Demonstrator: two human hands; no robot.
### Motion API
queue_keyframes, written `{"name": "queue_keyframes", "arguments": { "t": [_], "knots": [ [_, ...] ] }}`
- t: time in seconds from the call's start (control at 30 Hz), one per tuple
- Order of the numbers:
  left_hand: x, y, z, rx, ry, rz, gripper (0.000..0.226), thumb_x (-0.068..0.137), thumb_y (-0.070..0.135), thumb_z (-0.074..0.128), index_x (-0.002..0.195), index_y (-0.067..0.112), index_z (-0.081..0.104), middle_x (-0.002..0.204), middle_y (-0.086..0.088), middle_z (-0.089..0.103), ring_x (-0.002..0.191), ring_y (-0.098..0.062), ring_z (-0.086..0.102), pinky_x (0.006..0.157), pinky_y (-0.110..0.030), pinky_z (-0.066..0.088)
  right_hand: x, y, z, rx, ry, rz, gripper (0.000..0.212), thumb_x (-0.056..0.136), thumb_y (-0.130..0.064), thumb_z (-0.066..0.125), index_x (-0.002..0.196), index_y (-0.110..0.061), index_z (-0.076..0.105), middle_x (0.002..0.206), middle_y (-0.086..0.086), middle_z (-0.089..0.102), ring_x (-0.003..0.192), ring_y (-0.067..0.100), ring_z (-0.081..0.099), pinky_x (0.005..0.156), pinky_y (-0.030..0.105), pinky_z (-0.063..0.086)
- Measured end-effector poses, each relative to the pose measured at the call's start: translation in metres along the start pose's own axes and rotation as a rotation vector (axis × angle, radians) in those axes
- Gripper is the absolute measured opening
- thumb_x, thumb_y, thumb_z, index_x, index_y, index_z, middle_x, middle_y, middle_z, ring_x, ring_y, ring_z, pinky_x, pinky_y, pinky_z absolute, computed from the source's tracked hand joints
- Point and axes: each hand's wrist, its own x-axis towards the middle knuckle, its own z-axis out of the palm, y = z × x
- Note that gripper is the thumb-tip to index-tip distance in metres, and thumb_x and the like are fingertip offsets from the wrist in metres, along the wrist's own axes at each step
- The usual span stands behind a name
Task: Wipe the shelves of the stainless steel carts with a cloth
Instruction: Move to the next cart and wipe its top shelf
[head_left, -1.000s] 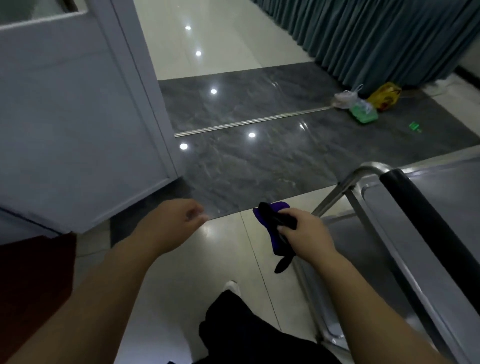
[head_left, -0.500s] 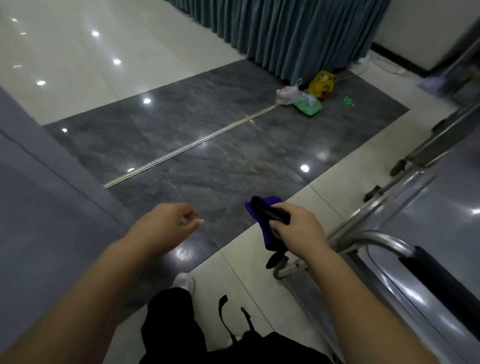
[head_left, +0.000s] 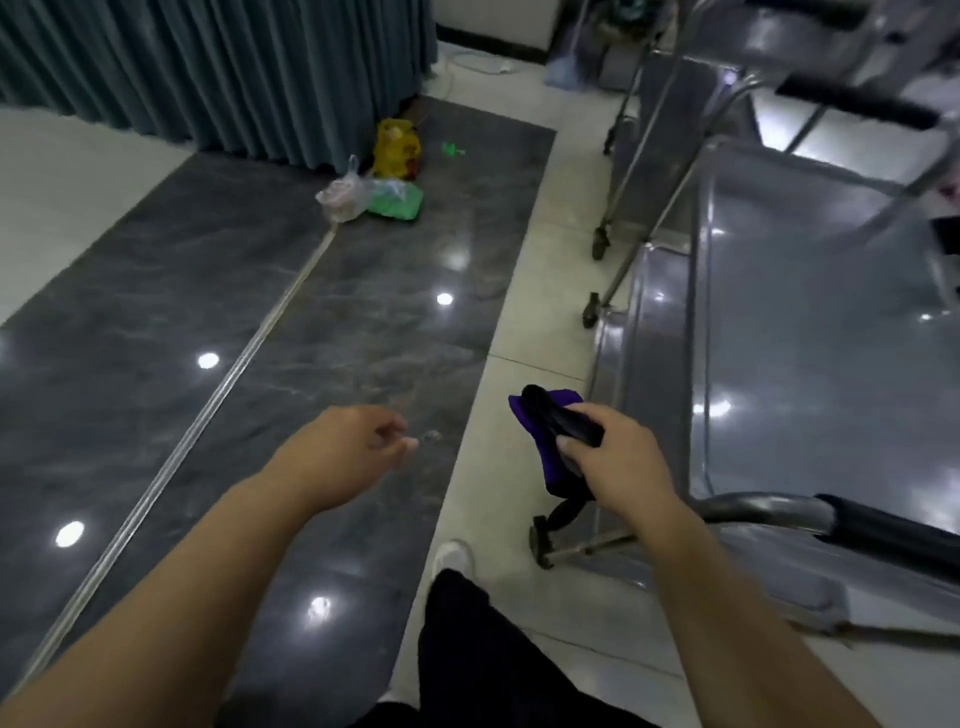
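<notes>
One purple-and-black cloth (head_left: 550, 415) is clamped in the fingers of the right hand (head_left: 613, 457), above the floor (head_left: 519, 332) and just beside the steel cart (head_left: 810, 332) at three o'clock. At nine o'clock of the cloth, the left hand (head_left: 343, 452) (holding nothing) has its fingers loosely curled.

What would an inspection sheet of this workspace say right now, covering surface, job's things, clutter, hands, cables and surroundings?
Surface: top shelf of the near cart, shiny steel with light reflections.
Job's things: purple and black cloth, bunched, not on the shelf; second cart stands beyond.
Clutter: yellow bag, clear bag and green bag on the floor by the curtain.
Hands: right hand grips the cloth beside the cart; left hand loosely curled, holding nothing.
Cables: what looks like a white cable by the far wall.
Surroundings: teal curtain, glossy tiled floor.
</notes>
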Motion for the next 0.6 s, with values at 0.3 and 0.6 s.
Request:
{"name": "queue_keyframes", "arguments": {
  "t": [0.3, 0.6],
  "knots": [
    [0.196, 0.045, -0.048, 0.131, -0.134, 0.242, 0.029, 0.086, 0.043, 0.060, 0.109, 0.026, 0.064, 0.094, 0.011, 0.061, 0.091, -0.010, 0.060, 0.082, -0.026, 0.047, 0.126, 0.004, -0.024, 0.069, 0.207, 0.188, 0.028, 0.087, -0.025, 0.062, 0.106, -0.044, 0.056, 0.091, -0.017, 0.060, 0.082, 0.002, 0.056, 0.066, 0.024, 0.045],
    [0.345, 0.091, -0.068, 0.165, -0.299, 0.391, 0.023, 0.086, 0.044, 0.059, 0.105, 0.032, 0.064, 0.088, 0.021, 0.057, 0.082, 0.001, 0.055, 0.075, -0.023, 0.044, 0.219, -0.006, -0.050, 0.086, 0.270, 0.310, 0.023, 0.088, -0.021, 0.061, 0.100, -0.039, 0.054, 0.087, -0.017, 0.057, 0.078, -0.001, 0.053, 0.063, 0.020, 0.041]
  ]
}}
